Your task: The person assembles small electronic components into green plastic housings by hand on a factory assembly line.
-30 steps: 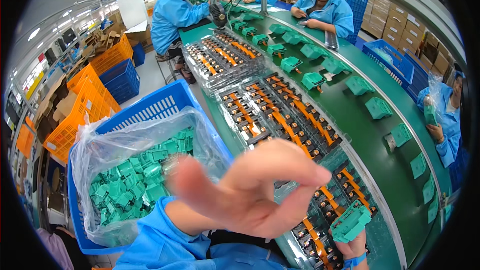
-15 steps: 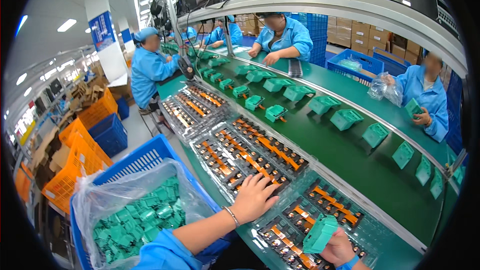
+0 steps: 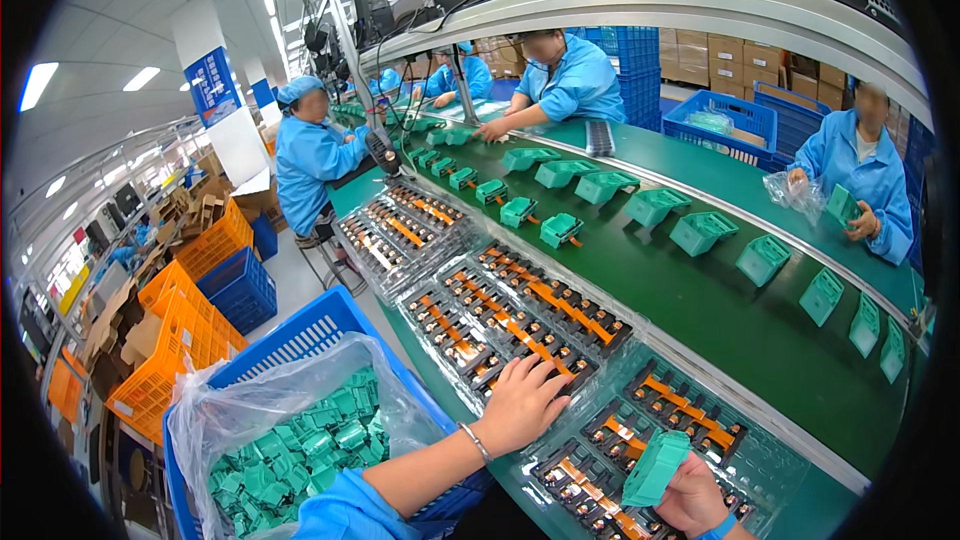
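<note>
My left hand (image 3: 522,405) lies palm down with fingers spread at the near edge of a clear plastic tray (image 3: 408,302). Under and beside the fingertips are black parts with orange flat strips (image 3: 528,338). In my right hand (image 3: 692,500) is a green plastic housing (image 3: 655,468), gripped by its right side. It is held above a second clear tray (image 3: 775,475) of the same black-and-orange parts; the fingertips behind the housing are partly hidden. At my left, a blue crate (image 3: 285,340) lined with a clear bag holds many loose green plastic pieces (image 3: 300,450).
Green housings (image 3: 700,230) stand in rows along the green conveyor belt (image 3: 640,320), with smaller ones fitted with orange strips (image 3: 560,230) nearer me. A metal rail (image 3: 740,405) separates belt and trays. Co-workers (image 3: 570,80) sit across; another person (image 3: 312,155) sits farther left.
The whole view has shifted slightly, moving the bench a little rightward. A co-worker across the belt has stretched an arm toward it. My hands keep nearly the same pose.
</note>
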The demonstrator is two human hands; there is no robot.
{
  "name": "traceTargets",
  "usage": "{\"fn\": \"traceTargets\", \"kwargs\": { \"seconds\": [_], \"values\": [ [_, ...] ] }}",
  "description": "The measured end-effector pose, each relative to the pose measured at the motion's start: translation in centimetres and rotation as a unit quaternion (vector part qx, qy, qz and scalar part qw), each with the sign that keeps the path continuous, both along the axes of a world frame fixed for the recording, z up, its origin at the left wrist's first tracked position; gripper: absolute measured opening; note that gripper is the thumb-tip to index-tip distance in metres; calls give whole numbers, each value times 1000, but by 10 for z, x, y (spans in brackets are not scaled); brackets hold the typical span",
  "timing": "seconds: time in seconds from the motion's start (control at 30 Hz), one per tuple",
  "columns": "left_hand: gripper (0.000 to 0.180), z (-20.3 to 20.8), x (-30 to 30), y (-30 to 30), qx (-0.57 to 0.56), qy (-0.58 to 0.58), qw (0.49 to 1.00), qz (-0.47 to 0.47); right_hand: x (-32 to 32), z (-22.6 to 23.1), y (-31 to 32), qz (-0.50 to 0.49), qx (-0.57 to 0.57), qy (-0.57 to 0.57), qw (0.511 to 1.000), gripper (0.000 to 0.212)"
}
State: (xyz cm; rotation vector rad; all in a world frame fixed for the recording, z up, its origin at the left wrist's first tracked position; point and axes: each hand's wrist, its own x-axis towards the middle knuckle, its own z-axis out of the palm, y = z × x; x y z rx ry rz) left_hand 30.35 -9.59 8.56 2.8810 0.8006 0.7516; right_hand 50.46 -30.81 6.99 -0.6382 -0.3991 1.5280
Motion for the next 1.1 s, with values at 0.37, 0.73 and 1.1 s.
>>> {"fn": "traceTargets", "kwargs": {
  "seconds": [0.37,0.73,1.1],
  "values": [
    [47,-5,-3,-1,9,30,999,12,3,-2,-2,-2,2,8,1000,42],
    [50,-1,1,5,-9,17,1000,-7,3,-3,7,-19,-27,-12,999,28],
    [48,-4,-3,-2,6,19,1000,-10,3,-25,-6,3,-8,21,1000,44]
  ]
}}
